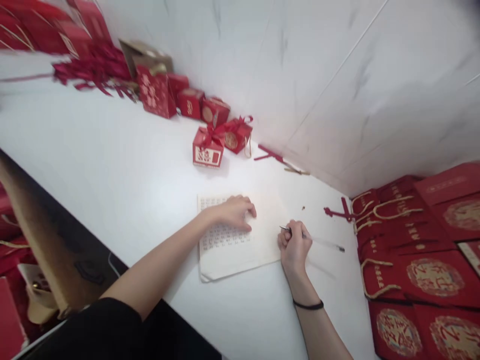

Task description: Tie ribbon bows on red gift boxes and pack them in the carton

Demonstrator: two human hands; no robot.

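Observation:
A sheet of paper (240, 257), or a thin pad with a curled lower left corner, lies on the white table. Rows of small handwritten characters fill its left part. My left hand (235, 212) rests on the paper over the writing, with its fingers apart and loosely bent. At the paper's right edge my right hand (295, 245) is closed around a pen (330, 244). The pen's dark tip points left toward the paper, and its clear barrel sticks out to the right behind the hand.
Small red gift boxes (208, 146) with ribbons line the wall side of the white table (112, 165). Dark red ribbons (93, 67) lie in a heap at the far left. Stacked red gift bags (416, 250) border the right side. A red knot ornament (342, 211) lies near them.

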